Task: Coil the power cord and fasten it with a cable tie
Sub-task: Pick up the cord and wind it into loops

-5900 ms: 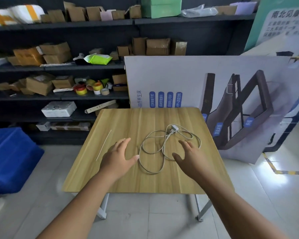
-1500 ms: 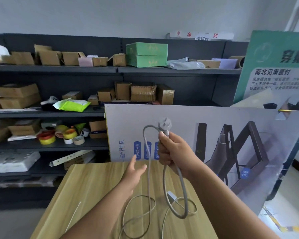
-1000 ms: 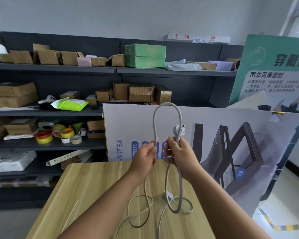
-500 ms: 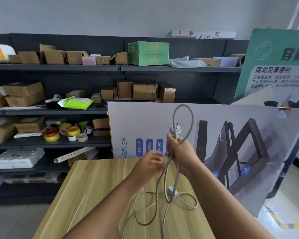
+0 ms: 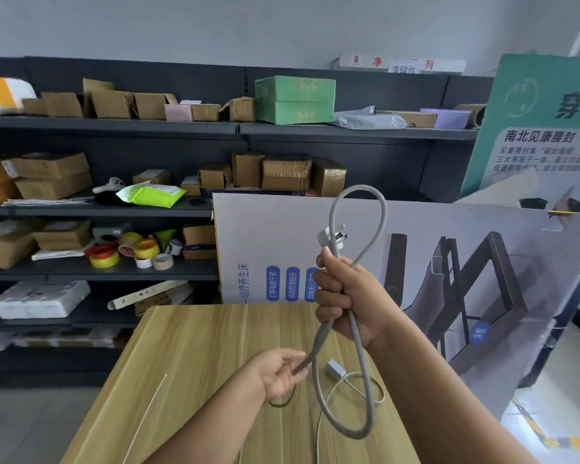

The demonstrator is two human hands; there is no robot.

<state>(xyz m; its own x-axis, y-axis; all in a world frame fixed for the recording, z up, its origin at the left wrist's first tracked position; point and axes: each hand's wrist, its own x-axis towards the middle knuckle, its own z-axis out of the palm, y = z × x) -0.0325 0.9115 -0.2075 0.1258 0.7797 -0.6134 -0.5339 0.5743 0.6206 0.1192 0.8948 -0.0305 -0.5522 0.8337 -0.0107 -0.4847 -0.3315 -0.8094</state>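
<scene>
My right hand (image 5: pixel 347 298) is raised above the wooden table (image 5: pixel 198 356) and grips the grey power cord (image 5: pixel 359 349) in a fist. One loop stands up above the fist, and the white plug (image 5: pixel 332 236) pokes out beside it. A second loop hangs below the fist down to the tabletop. Lower and to the left, my left hand (image 5: pixel 278 373) pinches the loose run of the cord. The cord's other end with a small white connector (image 5: pixel 335 369) lies on the table. A thin white cable tie (image 5: pixel 148 415) lies straight on the table's left part.
Dark shelves (image 5: pixel 114 209) with cardboard boxes and tape rolls stand behind the table. A large printed board (image 5: pixel 449 249) leans against them at the right, close to the table's far edge. A green poster (image 5: pixel 543 128) stands farther right. Tiled floor shows on both sides.
My left hand has slid down the cord from beside the right fist to near the tabletop. The right hand still holds the upright loop and plug; the hanging loop has grown longer.
</scene>
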